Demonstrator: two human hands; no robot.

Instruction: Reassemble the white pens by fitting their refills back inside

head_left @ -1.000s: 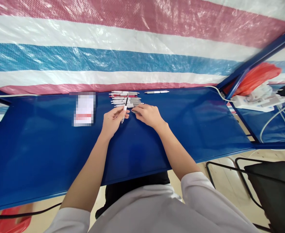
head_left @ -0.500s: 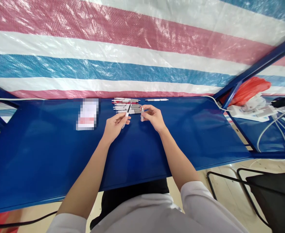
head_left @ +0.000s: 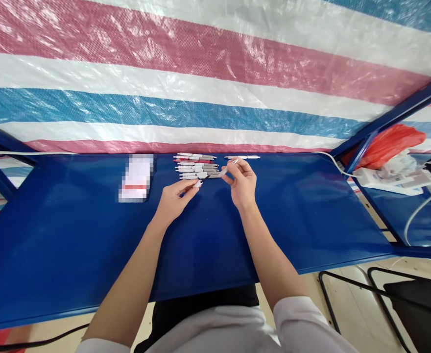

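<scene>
Between thumb and fingers, my left hand [head_left: 175,200] pinches a white pen part [head_left: 199,184], a dark thin refill sticking out of it to the right. My right hand [head_left: 243,184] is closed on a whitish pen barrel [head_left: 224,171], held just right of the refill tip. The two pen parts are apart, or only just meeting; I cannot tell which. Just beyond the hands lies a row of white and grey pens [head_left: 195,169], with a red pen [head_left: 197,161] among them. One more pen [head_left: 243,157] lies alone behind my right hand.
Left of the pens, a blurred-out white and red item [head_left: 136,176] lies on the blue table [head_left: 72,235]. A striped plastic sheet [head_left: 186,83] hangs behind. To the right are a red plastic bag [head_left: 392,144], white cables [head_left: 421,211] and a black chair [head_left: 417,304].
The pen part in my left hand has turned from pointing upward to pointing right. The barrel in my right hand has tilted from upright towards it. The view has shifted slightly.
</scene>
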